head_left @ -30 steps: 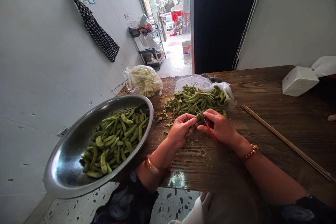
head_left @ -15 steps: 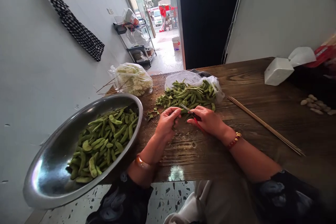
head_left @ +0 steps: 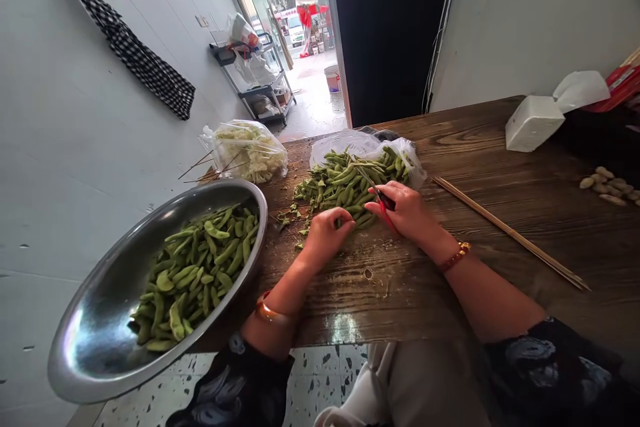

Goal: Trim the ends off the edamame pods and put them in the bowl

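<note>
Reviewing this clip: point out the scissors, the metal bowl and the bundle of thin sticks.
Scissors (head_left: 385, 210): head view, on the red handle.
Metal bowl (head_left: 97, 313): head view, on the bare inner wall.
Bundle of thin sticks (head_left: 510, 232): head view, about midway along its length.

Red-handled scissors (head_left: 383, 205) right of centre, blades up-left, green pods (head_left: 345, 197) loosely heaped mid-frame, more pods (head_left: 200, 273) piled lower left
</note>
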A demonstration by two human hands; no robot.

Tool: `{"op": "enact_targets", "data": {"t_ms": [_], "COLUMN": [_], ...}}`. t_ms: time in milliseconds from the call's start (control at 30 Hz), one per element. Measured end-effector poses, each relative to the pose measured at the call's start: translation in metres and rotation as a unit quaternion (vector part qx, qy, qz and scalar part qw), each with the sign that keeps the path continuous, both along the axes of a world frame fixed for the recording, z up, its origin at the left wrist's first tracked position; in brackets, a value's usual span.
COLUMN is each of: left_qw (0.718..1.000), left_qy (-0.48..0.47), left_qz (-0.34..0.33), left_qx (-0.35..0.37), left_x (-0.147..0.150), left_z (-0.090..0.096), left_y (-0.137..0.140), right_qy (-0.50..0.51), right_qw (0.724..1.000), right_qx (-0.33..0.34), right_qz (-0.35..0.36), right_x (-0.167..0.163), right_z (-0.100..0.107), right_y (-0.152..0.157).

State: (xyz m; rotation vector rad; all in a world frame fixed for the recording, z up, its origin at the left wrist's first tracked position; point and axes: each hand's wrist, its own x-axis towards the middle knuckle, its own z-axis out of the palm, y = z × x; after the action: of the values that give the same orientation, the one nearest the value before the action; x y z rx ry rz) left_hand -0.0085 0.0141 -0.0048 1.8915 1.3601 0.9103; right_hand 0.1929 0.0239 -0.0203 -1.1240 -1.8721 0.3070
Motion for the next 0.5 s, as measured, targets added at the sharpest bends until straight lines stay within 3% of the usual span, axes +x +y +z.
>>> {"op": "enact_targets", "data": {"t_ms": [167, 267, 500], "left_qw": [0.976, 0.964, 0.999], "left_qy": [0.216, 0.264, 0.049], "left_qz": [-0.016, -0.002, -0.01], "left_qx": [0.029, 0.042, 0.008], "left_x": [0.003, 0.0, -0.007], "left_z": [-0.002, -0.002, 0.0], "left_y": [-0.005, -0.003, 0.004], "right_qy": [0.003, -0.001, 0.057], "right_qw": [1.0, 1.0, 0.997], "right_qx": [-0.005, -0.01, -0.039], "right_qz": [-0.004, -0.004, 0.017], "right_x": [0.0, 0.001, -0.005], "right_z": [0.0, 0.001, 0.003], "right_y": [0.0, 0.0, -0.002]}}
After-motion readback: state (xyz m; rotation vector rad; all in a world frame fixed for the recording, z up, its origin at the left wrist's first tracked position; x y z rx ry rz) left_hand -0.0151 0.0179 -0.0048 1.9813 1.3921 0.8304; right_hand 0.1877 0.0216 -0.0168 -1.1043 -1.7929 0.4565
